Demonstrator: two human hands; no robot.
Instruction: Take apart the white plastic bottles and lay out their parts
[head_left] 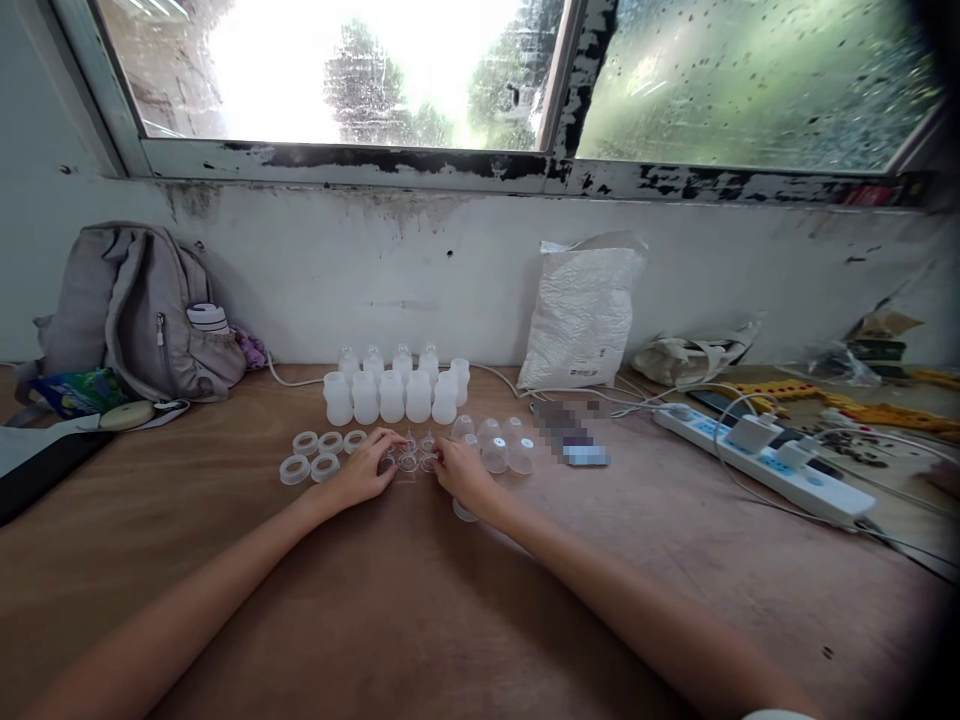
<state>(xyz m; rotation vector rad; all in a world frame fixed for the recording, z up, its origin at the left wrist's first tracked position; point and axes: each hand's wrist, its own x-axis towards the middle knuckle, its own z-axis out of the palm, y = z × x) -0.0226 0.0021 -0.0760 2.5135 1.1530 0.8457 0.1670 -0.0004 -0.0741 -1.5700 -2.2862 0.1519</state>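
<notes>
A cluster of clear bottle teats (407,462) stands on the wooden table between my two hands. My left hand (366,472) is at the cluster's left side, fingers curved round a teat at its edge. From the right, my right hand (463,472) has its bent fingers against another teat; its fingertips are partly hidden. White screw rings (295,469) lie beside my left hand. Translucent bottle caps (495,455) stand right of my right hand, and one more is partly covered by that wrist. Behind the teats, frosted white baby bottles (391,398) stand upright in a row.
Several assembled-looking bottles with clear tops (402,358) stand behind the row. A grey backpack (142,310) is at the left. On the right are a white plastic package (581,315), a power strip (772,465) with plugs and cables, and a small blurred-out item with a light-blue end (586,456).
</notes>
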